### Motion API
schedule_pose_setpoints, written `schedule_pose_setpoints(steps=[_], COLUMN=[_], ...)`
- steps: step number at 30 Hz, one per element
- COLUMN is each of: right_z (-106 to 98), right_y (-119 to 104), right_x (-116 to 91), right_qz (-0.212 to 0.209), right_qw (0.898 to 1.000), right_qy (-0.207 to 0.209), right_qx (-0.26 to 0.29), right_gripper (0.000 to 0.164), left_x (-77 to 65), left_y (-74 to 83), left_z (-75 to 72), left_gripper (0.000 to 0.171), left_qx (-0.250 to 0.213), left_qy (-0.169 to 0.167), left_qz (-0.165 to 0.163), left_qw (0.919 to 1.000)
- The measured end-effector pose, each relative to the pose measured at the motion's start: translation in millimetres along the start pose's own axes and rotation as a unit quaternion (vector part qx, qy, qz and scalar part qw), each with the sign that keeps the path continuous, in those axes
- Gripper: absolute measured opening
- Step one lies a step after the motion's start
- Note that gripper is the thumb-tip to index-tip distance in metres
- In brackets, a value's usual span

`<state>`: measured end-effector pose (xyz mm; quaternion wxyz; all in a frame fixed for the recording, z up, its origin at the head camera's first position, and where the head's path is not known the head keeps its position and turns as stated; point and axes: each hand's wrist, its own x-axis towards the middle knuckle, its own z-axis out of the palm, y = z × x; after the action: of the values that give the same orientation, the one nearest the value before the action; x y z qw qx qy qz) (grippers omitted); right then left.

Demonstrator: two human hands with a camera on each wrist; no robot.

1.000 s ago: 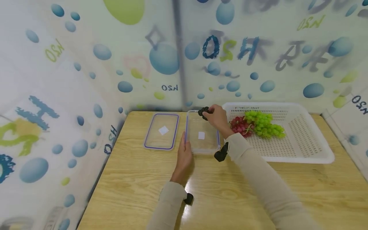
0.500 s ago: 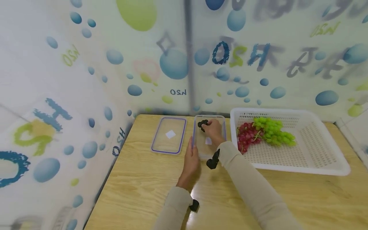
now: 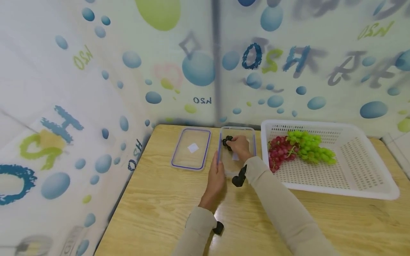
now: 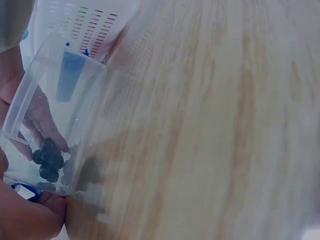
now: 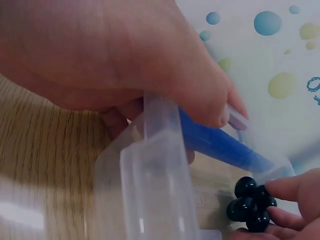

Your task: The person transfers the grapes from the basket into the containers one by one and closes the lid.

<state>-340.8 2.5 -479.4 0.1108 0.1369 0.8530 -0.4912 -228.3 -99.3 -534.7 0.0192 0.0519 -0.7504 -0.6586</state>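
Note:
My right hand (image 3: 240, 145) reaches down into a clear plastic food container (image 3: 238, 127) and pinches a small bunch of black grapes (image 3: 227, 142). In the right wrist view, thumb and fingertips meet the glossy black grapes (image 5: 250, 205) low inside the container. Through the clear wall, the left wrist view shows the same grapes (image 4: 48, 160) close over the container's base. My left hand (image 3: 216, 177) holds the container's left side, its thumb up by the rim in the right wrist view. A white square label (image 3: 235, 156) on the container's base is partly covered by my right hand.
A clear rectangular lid (image 3: 192, 149) with a blue edge and a white square lies flat left of the container. To the right, a white perforated basket (image 3: 362, 170) holds red grapes (image 3: 282, 153) and green grapes (image 3: 310, 147). A patterned wall (image 3: 198, 71) rises behind the wooden table (image 3: 153, 199).
My right hand has lowered the black grapes from the container's far rim down inside it. My left hand keeps its hold on the side. The head view has shifted, moving the scene rightward.

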Motion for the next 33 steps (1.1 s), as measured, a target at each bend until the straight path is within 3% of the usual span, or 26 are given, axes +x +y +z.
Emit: schedule_pose_setpoints(steps=[8,14,16,18,22,25,29,33], right_z=[-10,-29,-40,-53,-82,-101,-124,-146], right_y=[-2,-11,-18,-26,-33,-31,-25,-15], right_x=[-5,-11,-15,-18,-22,-21,-21,-20], right_qz=[-0.037,-0.086,-0.103,-0.111,-0.119,-0.127,-0.135,-0.149], right_qw=[0.998,0.995,0.993,0.990,0.987,0.986,0.985,0.986], right_qy=[0.000,-0.021,-0.045,-0.073,-0.107,-0.108,-0.105,-0.068], right_qx=[-0.058,-0.044,-0.040,-0.036,-0.008,0.007,0.016,0.004], right_gripper=[0.036,0.041,0.041,0.040,0.038,0.038,0.039,0.039], left_x=[-0.3,0.0,-0.5,-4.3,-4.0,-0.2,-0.4,0.3], left_y=[0.9,0.0,1.0,11.8,13.9,2.2,-0.3,-0.9], left_z=[3.6,2.9,1.6,-1.6,-2.5,0.2,1.2,2.0], left_gripper=[0.054,0.054,0.053,0.053,0.053,0.053,0.053,0.053], left_qx=[0.010,-0.004,-0.011,-0.017,-0.016,-0.010,-0.010,-0.008], left_qy=[-0.009,-0.006,-0.004,-0.008,-0.013,-0.009,-0.003,0.002], left_qz=[0.001,-0.013,-0.013,-0.011,-0.009,-0.008,-0.009,-0.013], left_qw=[0.9999,0.9999,0.9998,0.9998,0.9998,0.9999,0.9999,0.9999])
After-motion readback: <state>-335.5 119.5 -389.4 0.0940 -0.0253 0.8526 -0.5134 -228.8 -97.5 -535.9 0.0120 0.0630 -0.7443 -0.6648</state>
